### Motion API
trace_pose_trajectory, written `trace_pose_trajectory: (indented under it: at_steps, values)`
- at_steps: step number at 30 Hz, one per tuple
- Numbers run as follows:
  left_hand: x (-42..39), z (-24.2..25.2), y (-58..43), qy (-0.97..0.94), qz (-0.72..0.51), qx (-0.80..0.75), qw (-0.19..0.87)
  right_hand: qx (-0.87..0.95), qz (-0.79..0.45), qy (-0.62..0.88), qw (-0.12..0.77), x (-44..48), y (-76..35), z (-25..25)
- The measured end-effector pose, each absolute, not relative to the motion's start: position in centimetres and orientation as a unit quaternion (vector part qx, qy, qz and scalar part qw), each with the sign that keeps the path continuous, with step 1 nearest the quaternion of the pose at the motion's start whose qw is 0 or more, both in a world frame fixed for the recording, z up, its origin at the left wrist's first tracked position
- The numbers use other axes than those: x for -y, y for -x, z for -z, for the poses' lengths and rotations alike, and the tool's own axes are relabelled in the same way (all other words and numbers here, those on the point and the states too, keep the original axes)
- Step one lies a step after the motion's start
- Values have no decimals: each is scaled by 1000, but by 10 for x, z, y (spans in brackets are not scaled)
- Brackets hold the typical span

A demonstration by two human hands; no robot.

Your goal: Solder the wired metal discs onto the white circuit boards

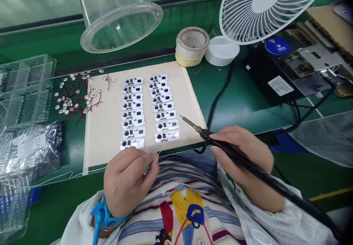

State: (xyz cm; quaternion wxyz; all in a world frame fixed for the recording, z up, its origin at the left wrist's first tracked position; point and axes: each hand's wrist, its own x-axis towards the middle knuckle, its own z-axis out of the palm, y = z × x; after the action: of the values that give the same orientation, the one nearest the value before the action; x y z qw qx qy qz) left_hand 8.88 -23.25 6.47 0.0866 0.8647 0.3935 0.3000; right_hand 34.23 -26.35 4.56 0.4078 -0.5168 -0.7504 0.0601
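Note:
My left hand [128,180] pinches a thin solder wire [162,147] whose end reaches toward the lower row of boards. A blue wrist strap [102,212] circles that wrist. My right hand [242,153] grips a black soldering iron [205,134], its metal tip [184,120] just off the mat's right edge and touching nothing. Two columns of small white circuit boards [146,109] lie on a beige mat [104,138]. Left of the mat, a loose heap of metal discs with red wires [74,98] lies on the green bench.
A clear fume hood [118,24] hangs above the bench. Behind the mat stand a taped roll [192,46] and a white round tub [221,50]. A white fan [264,6] and a black soldering station [275,72] sit right; clear plastic trays [24,90] stack left.

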Motion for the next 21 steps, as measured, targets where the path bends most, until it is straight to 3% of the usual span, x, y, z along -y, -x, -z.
trace_pose_trajectory:
  at_steps: [4, 21]
  values:
    - [229, -56, -100, -867, -292, -397, 81, 654, -114, 549, 508, 275, -351, -42]
    - [227, -43, -104, -864, -277, -406, 112, 682, -84, 551, 473, 271, -348, -23]
